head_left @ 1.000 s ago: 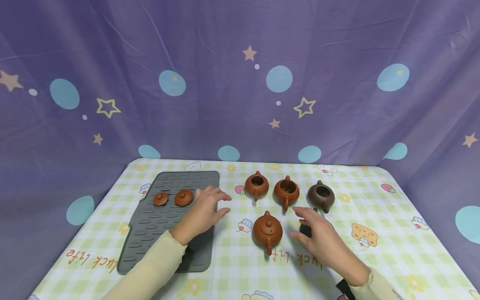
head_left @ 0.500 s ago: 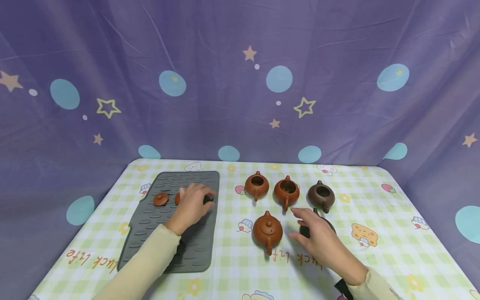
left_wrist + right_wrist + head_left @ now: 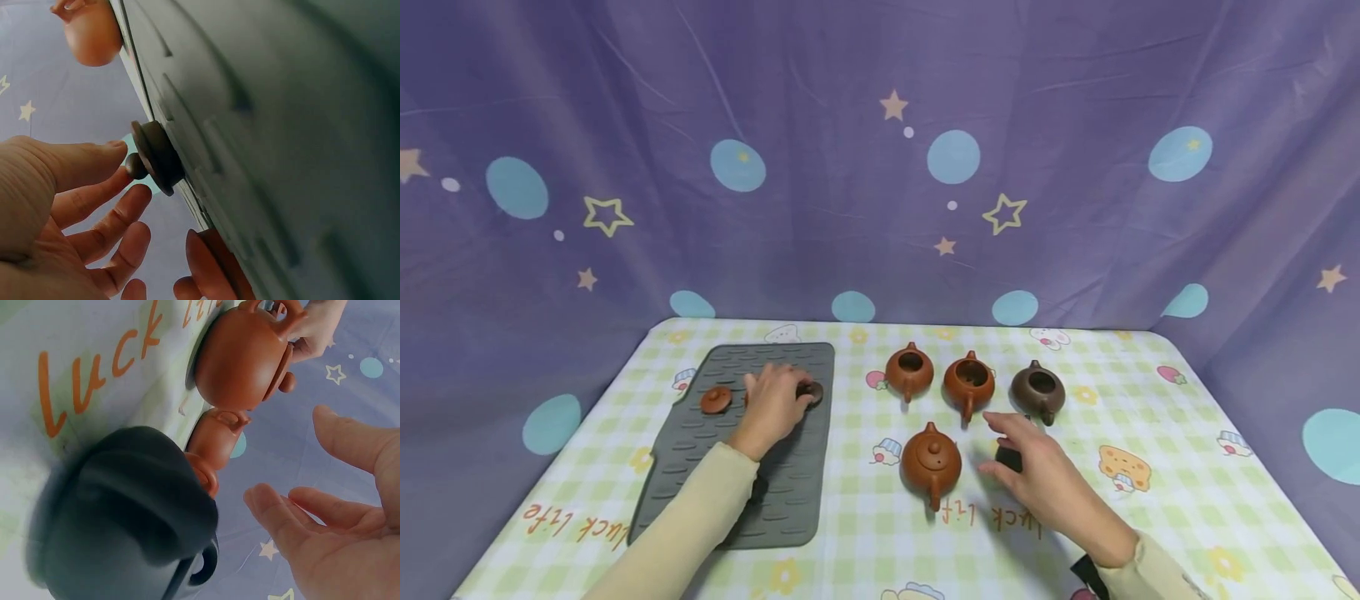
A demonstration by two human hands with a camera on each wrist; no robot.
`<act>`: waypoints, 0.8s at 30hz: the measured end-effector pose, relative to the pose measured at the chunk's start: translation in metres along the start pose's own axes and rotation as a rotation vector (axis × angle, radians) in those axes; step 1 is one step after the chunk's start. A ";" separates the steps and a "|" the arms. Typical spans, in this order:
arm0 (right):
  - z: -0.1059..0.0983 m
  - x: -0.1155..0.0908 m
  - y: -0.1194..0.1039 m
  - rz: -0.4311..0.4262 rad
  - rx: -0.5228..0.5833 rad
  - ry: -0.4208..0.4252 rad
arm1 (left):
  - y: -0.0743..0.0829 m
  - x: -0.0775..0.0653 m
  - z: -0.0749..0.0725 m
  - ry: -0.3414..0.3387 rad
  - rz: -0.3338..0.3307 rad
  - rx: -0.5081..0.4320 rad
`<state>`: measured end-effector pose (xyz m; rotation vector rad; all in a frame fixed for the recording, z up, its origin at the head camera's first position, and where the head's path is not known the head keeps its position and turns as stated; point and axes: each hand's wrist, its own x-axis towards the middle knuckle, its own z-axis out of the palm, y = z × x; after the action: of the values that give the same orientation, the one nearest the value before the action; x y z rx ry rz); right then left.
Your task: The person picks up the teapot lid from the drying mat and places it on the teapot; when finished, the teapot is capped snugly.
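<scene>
My left hand (image 3: 772, 406) is over the grey mat, thumb and index finger at the knob of a dark brown teapot lid (image 3: 156, 156). The lid stands on the mat, and the other fingers of that hand are loosely bent. A reddish-brown lid (image 3: 209, 265) lies beside it, mostly hidden by the hand in the head view. Farther left is a smaller reddish-brown lid (image 3: 716, 400). My right hand (image 3: 1037, 471) hovers with relaxed, parted fingers by a black teapot (image 3: 125, 537), holding nothing. To its left stands a reddish-brown teapot (image 3: 931, 462) with its lid on.
Behind, in a row, stand two lidless reddish-brown teapots (image 3: 909, 379) and a lidless dark brown teapot (image 3: 1028, 400). The ridged grey mat (image 3: 775, 517) covers the left part of the checked tablecloth (image 3: 865, 533). A purple curtain (image 3: 850, 192) surrounds the table's back and sides.
My left hand has moved left and down from the mat's right edge onto the dark brown lid. The right hand has stayed nearly still. The head view has shifted slightly.
</scene>
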<state>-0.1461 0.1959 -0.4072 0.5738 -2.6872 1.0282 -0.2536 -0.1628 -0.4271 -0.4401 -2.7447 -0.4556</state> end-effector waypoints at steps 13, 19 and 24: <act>-0.014 0.000 0.004 0.053 -0.043 0.012 | -0.001 0.010 0.003 -0.067 -0.052 0.001; -0.021 -0.002 0.008 0.046 -0.064 0.030 | 0.000 0.012 0.003 -0.078 -0.061 0.017; -0.032 -0.003 0.012 0.049 -0.077 0.054 | 0.005 0.012 0.003 -0.034 -0.045 -0.015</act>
<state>-0.1465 0.2266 -0.3923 0.4608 -2.6923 0.9341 -0.2630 -0.1545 -0.4243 -0.3941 -2.7906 -0.4850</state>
